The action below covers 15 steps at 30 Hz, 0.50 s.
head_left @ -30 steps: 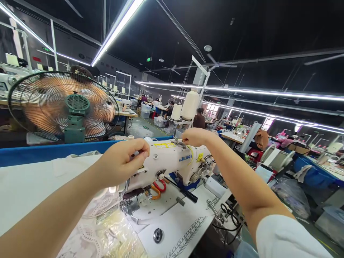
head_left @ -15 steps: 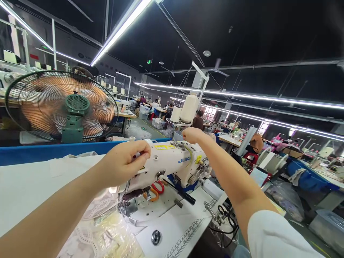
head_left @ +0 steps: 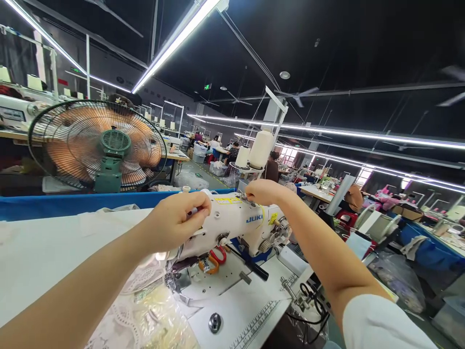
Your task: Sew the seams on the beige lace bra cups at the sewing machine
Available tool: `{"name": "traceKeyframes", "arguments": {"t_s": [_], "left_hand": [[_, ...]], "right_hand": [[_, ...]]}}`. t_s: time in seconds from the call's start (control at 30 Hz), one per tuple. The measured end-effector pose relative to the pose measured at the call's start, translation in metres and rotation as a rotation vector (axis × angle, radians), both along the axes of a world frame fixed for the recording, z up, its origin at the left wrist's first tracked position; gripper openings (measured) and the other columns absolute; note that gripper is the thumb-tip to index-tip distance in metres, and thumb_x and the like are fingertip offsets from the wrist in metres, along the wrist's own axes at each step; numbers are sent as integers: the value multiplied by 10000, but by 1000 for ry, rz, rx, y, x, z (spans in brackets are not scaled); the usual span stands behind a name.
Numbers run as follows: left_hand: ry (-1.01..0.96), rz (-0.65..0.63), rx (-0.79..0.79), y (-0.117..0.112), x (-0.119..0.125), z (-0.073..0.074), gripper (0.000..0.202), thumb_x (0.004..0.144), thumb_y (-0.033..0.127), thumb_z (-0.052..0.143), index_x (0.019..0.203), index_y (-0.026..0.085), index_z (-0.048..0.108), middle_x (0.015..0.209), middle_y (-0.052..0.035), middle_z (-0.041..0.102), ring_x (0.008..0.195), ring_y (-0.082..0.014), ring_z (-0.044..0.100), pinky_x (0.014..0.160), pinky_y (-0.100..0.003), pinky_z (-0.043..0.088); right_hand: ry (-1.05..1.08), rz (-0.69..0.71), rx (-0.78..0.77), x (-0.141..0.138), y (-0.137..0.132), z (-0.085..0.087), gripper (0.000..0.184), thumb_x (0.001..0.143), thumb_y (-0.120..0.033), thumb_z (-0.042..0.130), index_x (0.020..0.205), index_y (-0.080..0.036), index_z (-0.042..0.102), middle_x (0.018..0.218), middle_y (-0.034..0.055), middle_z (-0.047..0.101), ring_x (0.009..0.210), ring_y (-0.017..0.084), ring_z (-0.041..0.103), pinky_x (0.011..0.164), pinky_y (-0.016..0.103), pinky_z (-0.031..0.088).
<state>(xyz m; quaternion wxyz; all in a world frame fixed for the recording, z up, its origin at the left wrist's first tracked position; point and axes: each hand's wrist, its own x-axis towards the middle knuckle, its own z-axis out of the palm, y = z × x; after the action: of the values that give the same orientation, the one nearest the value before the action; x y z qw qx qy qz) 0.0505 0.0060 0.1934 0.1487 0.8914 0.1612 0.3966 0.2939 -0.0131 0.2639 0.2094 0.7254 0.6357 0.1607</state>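
Reaching both arms over the white sewing machine (head_left: 234,218), I could easily lose a fine thread here: uneven pull between my hands might slip it off the metal guides (head_left: 242,196) on top, or slack might let it snag there. I cannot make out a thread at my fingers. Dropping my left wrist carelessly might drag the lace fabric (head_left: 121,317) and the crinkled plastic (head_left: 163,317) below, and a low sweep could knock the red-handled tool (head_left: 219,254) under the machine's arm.

The machine stands on the bench (head_left: 232,303), straight ahead of me. My left hand (head_left: 178,220) is by its left end, palm inward, thumb and forefinger brought together in a narrow grip; whether anything fine is pinched there, or whether I touch the casing, I cannot tell. My right hand (head_left: 265,192) sits higher, knuckles up, wrist bent over the top beside the guides, elbow out to the side. That grip is curled narrow too, its contents hidden from me.
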Motion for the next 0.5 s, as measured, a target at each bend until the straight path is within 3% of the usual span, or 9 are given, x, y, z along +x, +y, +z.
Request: {"name": "traceKeyframes", "arguments": {"t_s": [0.1,0.27,0.43,0.5], "left_hand": [[-9,-8,-9,-1,0,0,222,804,285,359,681,187,515,529,48,457,494,-116,393,505,-238,319],[-29,7,-14,-4,-1,-1,222,816,276,360,684,188,515,534,49,436,494,-116,373,503,-241,305],[-50,-7,-32,-5,-1,-1,221,814,278,358,678,192,508,541,52,425,494,-114,362,502,-241,298],[-54,5,-39,-5,-1,-1,221,821,279,360,678,193,505,530,57,411,488,-113,350,495,-241,288]], "right_hand": [[-33,-74,9,0,0,0,176,907,-293,547,981,-152,621,1013,57,639,875,167,615,765,356,520],[-26,-9,5,-2,-2,-1,199,924,-303,518,1018,-156,613,1059,58,629,941,176,606,814,372,511],[-31,-91,2,5,1,1,185,908,-293,550,1005,-151,617,1029,59,639,891,171,622,776,364,528],[-8,-46,29,7,3,0,207,921,-305,526,1036,-154,607,1076,66,625,936,180,611,803,376,519]]}}
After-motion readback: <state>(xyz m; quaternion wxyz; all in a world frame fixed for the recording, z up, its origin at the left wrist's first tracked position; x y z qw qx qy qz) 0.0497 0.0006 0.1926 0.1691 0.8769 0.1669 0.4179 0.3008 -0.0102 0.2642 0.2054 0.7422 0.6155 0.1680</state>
